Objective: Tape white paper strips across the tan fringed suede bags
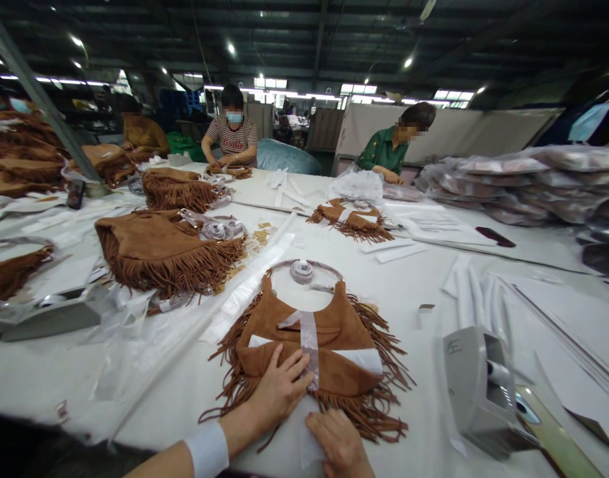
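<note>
A brown fringed suede bag (284,322) lies on the white table, its looped handle pointing away from me. Clear tape (309,335) runs down its middle, over white paper (358,360) wrapped across the body. My left hand (280,388) rests on the lower part of the bag with its fingers spread, the fingertips at the tape. Below the bag's lower edge, my right hand (337,441) is closed, fingers bent, on the loose end of a translucent strip that hangs toward the table's near edge.
A grey tape dispenser (476,385) stands at the right. More fringed bags (160,249) lie to the left, another (351,218) beyond. Wrapped bags (523,179) are piled at the back right. Three people (237,136) work across the table (414,292).
</note>
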Demonstrator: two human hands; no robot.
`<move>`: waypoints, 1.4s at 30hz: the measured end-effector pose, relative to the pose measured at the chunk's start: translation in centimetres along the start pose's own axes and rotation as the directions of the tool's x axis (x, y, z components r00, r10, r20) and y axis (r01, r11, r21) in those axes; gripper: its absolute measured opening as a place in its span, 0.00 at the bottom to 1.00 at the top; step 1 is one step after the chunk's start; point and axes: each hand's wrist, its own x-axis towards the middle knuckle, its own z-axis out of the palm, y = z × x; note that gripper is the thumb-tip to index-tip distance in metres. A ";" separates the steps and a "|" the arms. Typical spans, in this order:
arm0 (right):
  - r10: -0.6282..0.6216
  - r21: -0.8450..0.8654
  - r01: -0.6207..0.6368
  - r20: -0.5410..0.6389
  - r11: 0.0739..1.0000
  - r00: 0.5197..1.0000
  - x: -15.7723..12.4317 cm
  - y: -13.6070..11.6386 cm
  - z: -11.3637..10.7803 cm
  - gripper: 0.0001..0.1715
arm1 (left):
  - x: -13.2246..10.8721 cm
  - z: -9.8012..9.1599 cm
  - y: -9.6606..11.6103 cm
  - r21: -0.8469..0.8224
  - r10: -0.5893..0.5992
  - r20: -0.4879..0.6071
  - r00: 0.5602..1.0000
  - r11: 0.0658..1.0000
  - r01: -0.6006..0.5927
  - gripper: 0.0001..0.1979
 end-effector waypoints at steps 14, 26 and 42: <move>-0.025 0.056 0.028 -0.051 0.998 0.998 1.9 0.5 -1.6 0.24 | -0.2 -0.1 0.0 0.034 0.003 0.039 0.999 0.999 -0.005 0.21; 0.288 0.225 -0.317 0.152 0.921 0.945 8.4 5.2 -3.9 0.16 | 0.4 -1.8 1.6 -0.075 -0.122 0.036 0.992 0.989 0.124 0.17; 0.284 0.143 -0.339 0.306 0.930 0.908 12.4 9.8 -2.4 0.10 | 2.8 1.4 2.8 -0.136 -0.434 -0.168 0.885 0.899 0.416 0.12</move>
